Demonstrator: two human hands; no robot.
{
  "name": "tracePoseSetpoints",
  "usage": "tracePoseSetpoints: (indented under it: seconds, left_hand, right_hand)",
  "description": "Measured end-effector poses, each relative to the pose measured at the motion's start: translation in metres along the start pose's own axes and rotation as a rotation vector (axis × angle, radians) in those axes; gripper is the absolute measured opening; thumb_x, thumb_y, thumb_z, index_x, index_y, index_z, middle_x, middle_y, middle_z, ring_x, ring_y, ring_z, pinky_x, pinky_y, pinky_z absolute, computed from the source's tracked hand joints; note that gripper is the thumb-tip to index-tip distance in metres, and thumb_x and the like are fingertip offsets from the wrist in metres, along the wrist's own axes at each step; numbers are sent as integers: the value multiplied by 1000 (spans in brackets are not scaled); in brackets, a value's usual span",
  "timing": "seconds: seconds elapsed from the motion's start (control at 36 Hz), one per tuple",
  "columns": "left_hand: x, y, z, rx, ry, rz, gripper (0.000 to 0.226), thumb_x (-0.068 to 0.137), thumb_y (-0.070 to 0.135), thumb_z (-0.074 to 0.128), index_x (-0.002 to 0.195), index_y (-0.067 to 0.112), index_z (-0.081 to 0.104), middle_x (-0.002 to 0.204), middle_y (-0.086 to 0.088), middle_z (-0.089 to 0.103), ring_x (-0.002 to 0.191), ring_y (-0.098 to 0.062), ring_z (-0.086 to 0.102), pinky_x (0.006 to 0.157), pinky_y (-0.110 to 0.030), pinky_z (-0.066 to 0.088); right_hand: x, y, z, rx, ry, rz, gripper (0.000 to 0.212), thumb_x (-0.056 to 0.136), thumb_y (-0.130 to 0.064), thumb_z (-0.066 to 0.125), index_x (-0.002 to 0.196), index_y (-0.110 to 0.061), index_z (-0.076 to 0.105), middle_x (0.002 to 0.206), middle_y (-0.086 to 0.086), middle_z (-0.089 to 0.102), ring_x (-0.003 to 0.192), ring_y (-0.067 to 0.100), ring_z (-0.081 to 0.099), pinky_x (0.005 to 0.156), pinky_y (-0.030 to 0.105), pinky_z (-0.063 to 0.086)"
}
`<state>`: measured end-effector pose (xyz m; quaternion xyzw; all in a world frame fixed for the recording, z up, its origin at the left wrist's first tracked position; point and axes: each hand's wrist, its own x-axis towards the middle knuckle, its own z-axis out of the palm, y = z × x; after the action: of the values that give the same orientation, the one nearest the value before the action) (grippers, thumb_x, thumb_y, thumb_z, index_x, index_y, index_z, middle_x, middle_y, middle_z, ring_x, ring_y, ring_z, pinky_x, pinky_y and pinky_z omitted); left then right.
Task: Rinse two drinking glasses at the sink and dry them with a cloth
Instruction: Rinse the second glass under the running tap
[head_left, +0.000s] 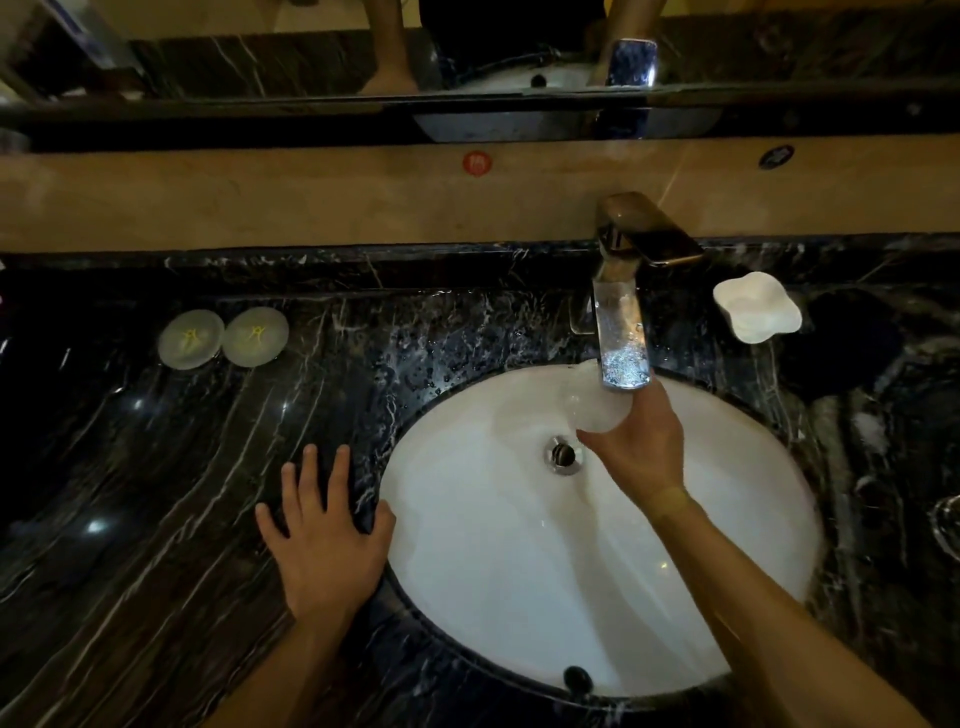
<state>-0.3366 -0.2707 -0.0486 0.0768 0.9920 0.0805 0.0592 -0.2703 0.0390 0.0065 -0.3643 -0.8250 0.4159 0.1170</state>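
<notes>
The right hand (636, 449) grips a clear glass (597, 405) under the tap (623, 332), fingers and thumb curled round it over the white sink (519, 571), just above the drain (563, 456); water seems to run onto it, though the stream is hard to make out. The left hand (327, 540) lies flat with fingers spread on the dark marble worktop (130, 493) at the sink's left edge, holding nothing. Judging from this, the task is in its early part: one glass is being rinsed, no second glass can be picked out with certainty, and no cloth is in view, so the other rinse and all the drying appear to be left. Two round discs (223, 338) with a faint yellow mark sit on the worktop at the back left; the mark is too small to read. A red round sticker (477, 162) on the wall bears a pale sign that cannot be read, and a dark one (775, 156) farther right is equally unclear. A white dish (757, 307) stands right of the tap
</notes>
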Motion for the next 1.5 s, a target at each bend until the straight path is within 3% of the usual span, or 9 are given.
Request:
tracePoseSetpoints:
  seconds: [0.17,0.31,0.44,0.56,0.67,0.83,1.08,1.28,1.5]
  left_hand:
    - [0,0,1,9,-1,1,79,83,60,38,155,31,26,165,-5,18,153,-27,9,118,-63,7]
    - [0,-1,1,3,6,5,79,83,60,38,155,31,26,165,-5,18,152,-27,9,117,-63,7]
    - [0,-1,1,-7,2,6,79,83,60,37,155,32,25,165,-4,17,153,-27,8,117,-63,7]
    - [0,0,1,-9,-2,-1,79,82,60,37,155,32,25,165,-3,17,153,-26,7,118,-62,6]
    - [0,-1,1,-6,-3,2,79,82,59,40,155,32,25,165,-4,16,153,-26,7,118,-62,6]
    - [0,-1,2,-8,4,4,79,82,60,38,155,32,26,165,-4,17,153,-27,8,117,-63,7]
    - [0,0,1,-1,4,-4,79,82,59,39,155,32,25,165,-3,17,153,-26,8,118,-62,7]
    - [-1,-1,1,-11,5,-3,79,82,59,40,155,33,25,165,-3,16,153,-25,7,118,-62,6]
    - [-1,-1,1,-5,7,-3,79,82,60,41,155,33,24,165,-3,16,153,-25,6,118,-62,6]
  right_hand:
    - [13,12,-21,-58,-90,143,84,63,-29,91,135,-28,46,116,-10,60,102,17,58,84,34,48]
    - [24,34,-41,415,-495,343,75,55,-19,93,123,-22,60,116,3,72,105,25,69,87,38,56]
    - [17,39,-28,692,-628,536,91,45,-43,90,126,-10,63,111,9,74,94,23,71,72,33,58]
    - [14,36,-14,969,-601,740,91,54,-51,91,132,-15,61,124,13,70,112,32,66,102,53,50]
    - [13,28,-9,1149,-649,866,88,42,-46,97,117,-9,69,110,13,74,89,26,74,70,38,63]
    - [15,22,0,1279,-478,1083,69,62,-51,84,114,-8,69,105,10,76,86,23,75,75,35,63]
    - [16,7,15,1662,-122,1328,81,61,-39,89,126,0,58,114,19,69,99,32,70,69,43,61]
    - [16,19,21,1864,-125,1269,85,55,-39,87,128,-7,59,108,17,68,87,32,69,56,44,61]
    - [6,50,17,2029,-528,1087,60,72,-47,74,105,2,65,99,16,66,85,29,67,61,39,63]
